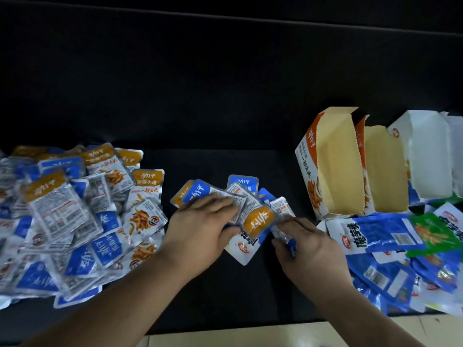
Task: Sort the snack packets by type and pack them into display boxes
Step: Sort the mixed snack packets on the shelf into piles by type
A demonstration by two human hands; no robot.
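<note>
A small cluster of blue and orange snack packets [240,196] lies in the middle of the dark surface. My left hand [200,226] rests flat on its left part, fingers stretched over the packets. My right hand [300,241] pinches a small blue-and-silver packet [283,231] at the cluster's right edge. An orange-topped packet [258,220] sits between the two hands. Two open orange display boxes [335,166] with cream insides stand at the right, and a white box [426,156] stands beside them.
A big heap of blue and orange packets [70,216] covers the left side. Larger blue and green packets [390,246] are piled at the right, below the boxes. A pale floor strip [275,334] shows beyond the near edge.
</note>
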